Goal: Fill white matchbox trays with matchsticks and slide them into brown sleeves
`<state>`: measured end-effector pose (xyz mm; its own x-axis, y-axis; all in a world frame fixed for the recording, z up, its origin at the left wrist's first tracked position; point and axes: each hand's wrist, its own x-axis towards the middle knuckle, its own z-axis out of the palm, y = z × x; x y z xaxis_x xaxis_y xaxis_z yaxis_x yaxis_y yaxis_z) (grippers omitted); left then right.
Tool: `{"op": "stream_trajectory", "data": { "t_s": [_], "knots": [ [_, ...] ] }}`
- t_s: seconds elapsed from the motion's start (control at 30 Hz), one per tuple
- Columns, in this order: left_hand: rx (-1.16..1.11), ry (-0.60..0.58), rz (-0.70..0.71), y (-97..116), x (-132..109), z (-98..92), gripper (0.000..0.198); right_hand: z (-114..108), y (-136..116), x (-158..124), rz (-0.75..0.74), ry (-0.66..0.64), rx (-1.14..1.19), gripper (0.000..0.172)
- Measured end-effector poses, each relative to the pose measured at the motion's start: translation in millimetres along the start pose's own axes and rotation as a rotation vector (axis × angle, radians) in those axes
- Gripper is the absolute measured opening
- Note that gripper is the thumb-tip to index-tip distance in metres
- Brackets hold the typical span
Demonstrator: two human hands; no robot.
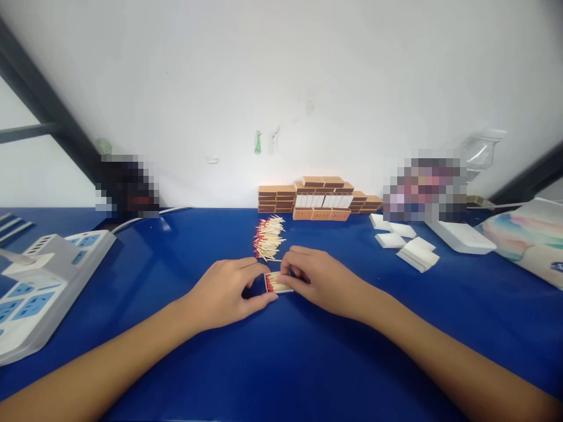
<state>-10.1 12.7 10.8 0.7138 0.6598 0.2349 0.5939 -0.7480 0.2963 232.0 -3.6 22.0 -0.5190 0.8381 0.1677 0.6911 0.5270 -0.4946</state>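
Observation:
A small white tray (279,291) lies on the blue table, with red-tipped matches (273,281) in it. My left hand (233,291) holds the tray's left end between thumb and fingers. Over the tray's right part is my right hand (314,278), its thumb and fingertips pinched together at the matches; whether a match is between them is hidden. Just behind the tray, a loose pile of matches (269,237) has its red heads mostly to the left. One match lies crosswise at the pile's near edge.
Brown matchboxes (277,199) are stacked against the wall. White trays (390,240) lie at the right, near a white device (466,237) and a colourful packet (519,234). A power strip (57,281) sits at the left, its cable running back.

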Motion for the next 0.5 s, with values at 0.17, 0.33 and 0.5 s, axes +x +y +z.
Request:
{"op": "stream_trajectory", "data": {
  "t_s": [0.17,0.33,0.5],
  "knots": [
    [0.002,0.008,-0.007,-0.5,0.2,0.1,0.031,-4.4,8.5,4.1,0.001,0.066,0.096,0.017],
    [0.044,-0.004,-0.017,1.3,0.3,-1.1,0.032,-40.1,68.3,13.7,0.325,0.359,0.278,0.030],
    [0.054,0.011,0.013,1.0,-0.9,-0.3,0.032,-71.7,141.8,9.0,0.633,0.868,0.194,0.023]
  ]
}}
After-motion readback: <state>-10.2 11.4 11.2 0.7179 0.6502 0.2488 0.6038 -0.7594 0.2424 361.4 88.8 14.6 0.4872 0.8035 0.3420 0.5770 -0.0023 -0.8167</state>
